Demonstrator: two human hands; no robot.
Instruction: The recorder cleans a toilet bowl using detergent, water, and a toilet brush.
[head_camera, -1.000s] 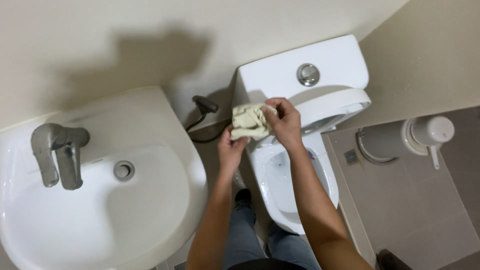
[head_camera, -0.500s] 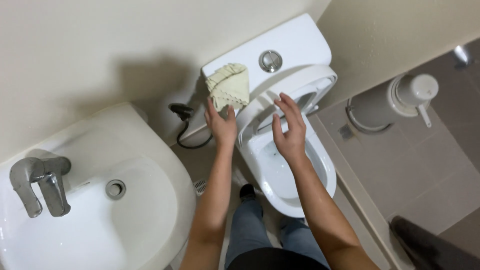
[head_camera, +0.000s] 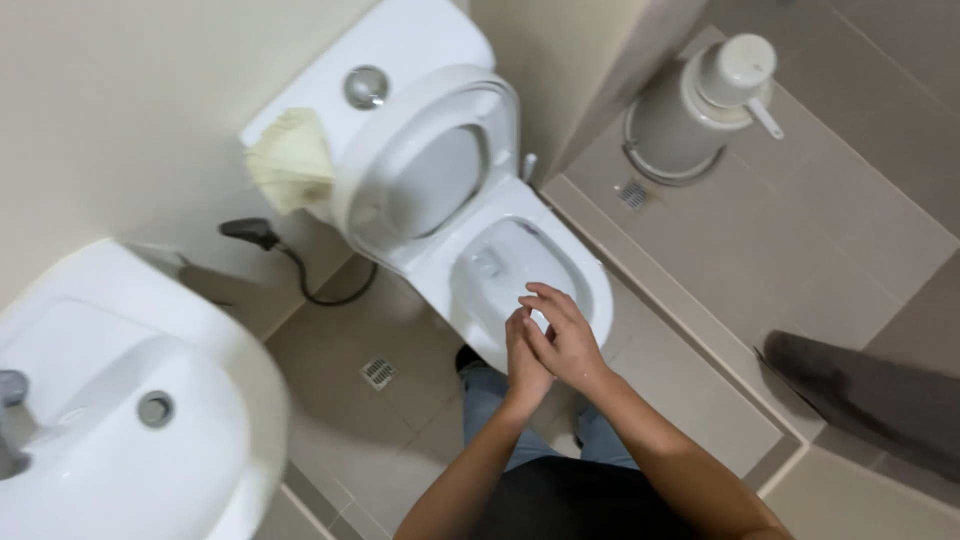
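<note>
Here our fingers (head_camera: 545, 305) are loosely extended and overlapping, holding nothing; the right hand (head_camera: 565, 340) lies across the left hand (head_camera: 522, 360), palms touching, just above the front rim of the toilet bowl (head_camera: 590, 285). Behind the bowl the seat and lid (head_camera: 430, 165) stand raised against the cistern (head_camera: 400, 45). A pale yellow cloth (head_camera: 292, 160) lies draped on the cistern's left corner, well apart from both hands. Left of the bowl stands the white washbasin (head_camera: 130, 400).

place: home bathroom | signs: toilet (head_camera: 500, 250), washbasin (head_camera: 130, 400), tiled floor (head_camera: 800, 230), floor drain (head_camera: 378, 372)
</note>
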